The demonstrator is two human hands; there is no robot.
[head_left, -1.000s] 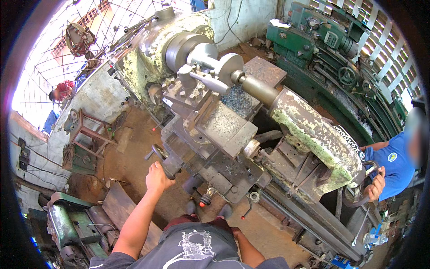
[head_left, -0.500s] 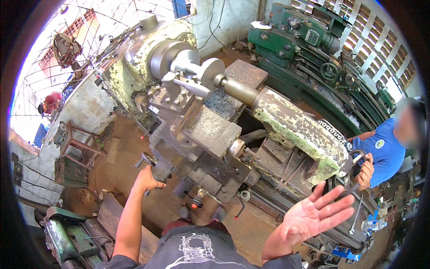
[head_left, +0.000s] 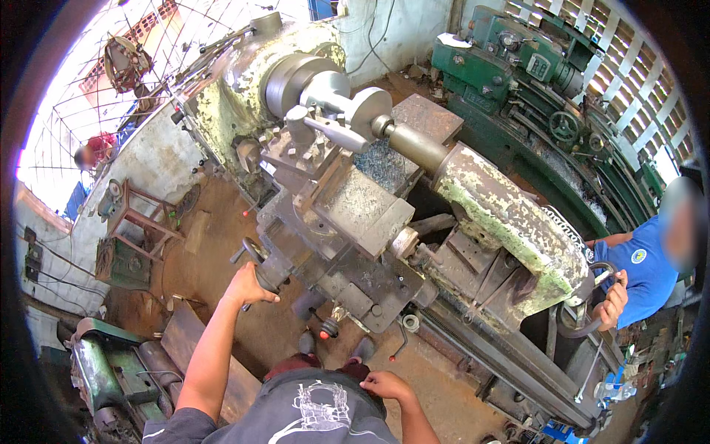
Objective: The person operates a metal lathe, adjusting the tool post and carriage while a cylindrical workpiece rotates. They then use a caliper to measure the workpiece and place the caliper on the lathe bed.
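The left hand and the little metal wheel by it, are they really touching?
Touching. The head view shows the left hand closed over the rim of the metal wheel, with part of the wheel showing above the hand.

Machine workshop. Big lathe, paint flaking, headstock at the bed's upper-left end, tailstock toward lower right. Metal chips past the tool slide's far edge. Second lathe, green, near a perforated block wall. More machinery lower left; stained brown floor.
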